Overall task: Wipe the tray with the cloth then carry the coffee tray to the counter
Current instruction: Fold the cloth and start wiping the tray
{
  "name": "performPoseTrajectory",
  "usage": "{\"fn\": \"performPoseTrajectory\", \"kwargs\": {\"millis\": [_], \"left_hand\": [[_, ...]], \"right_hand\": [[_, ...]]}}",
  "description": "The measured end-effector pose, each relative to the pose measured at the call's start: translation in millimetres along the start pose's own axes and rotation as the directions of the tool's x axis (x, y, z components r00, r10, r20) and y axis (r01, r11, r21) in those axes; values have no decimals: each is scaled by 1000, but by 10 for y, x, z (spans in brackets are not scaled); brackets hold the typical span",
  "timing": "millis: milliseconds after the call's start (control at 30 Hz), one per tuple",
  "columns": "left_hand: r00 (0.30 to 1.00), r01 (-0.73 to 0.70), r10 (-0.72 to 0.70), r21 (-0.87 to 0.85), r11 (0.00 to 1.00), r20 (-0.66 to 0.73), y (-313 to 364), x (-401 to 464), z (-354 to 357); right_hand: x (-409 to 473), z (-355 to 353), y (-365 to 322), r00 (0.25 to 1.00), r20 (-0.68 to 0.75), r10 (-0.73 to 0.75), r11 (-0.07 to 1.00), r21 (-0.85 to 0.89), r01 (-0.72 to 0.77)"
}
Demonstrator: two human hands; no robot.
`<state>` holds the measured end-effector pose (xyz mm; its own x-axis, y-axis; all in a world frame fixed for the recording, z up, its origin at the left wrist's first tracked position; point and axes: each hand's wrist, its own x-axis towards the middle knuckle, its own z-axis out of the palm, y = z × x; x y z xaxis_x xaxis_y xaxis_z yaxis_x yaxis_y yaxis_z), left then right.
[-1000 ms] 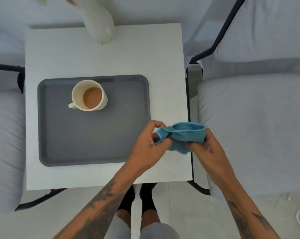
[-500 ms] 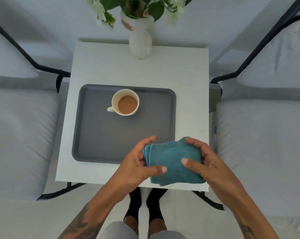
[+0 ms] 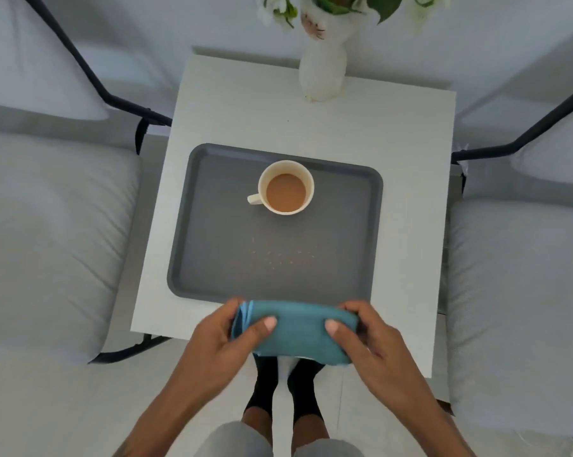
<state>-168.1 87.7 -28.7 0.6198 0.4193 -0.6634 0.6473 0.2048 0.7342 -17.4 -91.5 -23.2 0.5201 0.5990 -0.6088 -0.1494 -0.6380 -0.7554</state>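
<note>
Since half a second earlier, both hands had drawn the cloth (image 3: 298,331) from lower right to bottom centre. Left hand (image 3: 222,344) and right hand (image 3: 374,344) pinched its ends, folded for wiping, just below the tray (image 3: 212,225), where drops (image 3: 278,257) lay under the cup (image 3: 285,187).

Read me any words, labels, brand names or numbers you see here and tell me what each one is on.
No readable text anywhere in this view.
The tray, cup, cloth and table: plain, no print or label.
The vase: a small brownish mark near its top, a drawn pattern and not letters, as far as it can be made out.
</note>
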Motion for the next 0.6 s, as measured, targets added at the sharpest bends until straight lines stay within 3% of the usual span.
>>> {"fn": "performPoseTrajectory", "kwargs": {"millis": [133,200,300,367,467,600], "left_hand": [[968,-14,65,206,978,-244,-83,532,-56],[953,-5,114,362,932,-280,-137,788,-70],[937,8,205,603,798,-284,-209,1058,-88],[904,15,296,714,700,-309,-223,1100,-85],[847,-82,430,722,687,-312,-205,990,-80],[737,-326,614,647,690,-284,71,1005,-170]], "right_hand": [[639,247,54,970,-238,-55,994,-108,30],[909,354,73,953,-291,-89,979,-204,29],[1111,485,48,916,-386,-109,948,-319,-21],[1117,530,20,862,-458,-218,879,-475,-31],[1007,647,34,804,-445,-395,771,-636,27],[866,1080,124,896,-336,-290,740,-672,-12]]}}
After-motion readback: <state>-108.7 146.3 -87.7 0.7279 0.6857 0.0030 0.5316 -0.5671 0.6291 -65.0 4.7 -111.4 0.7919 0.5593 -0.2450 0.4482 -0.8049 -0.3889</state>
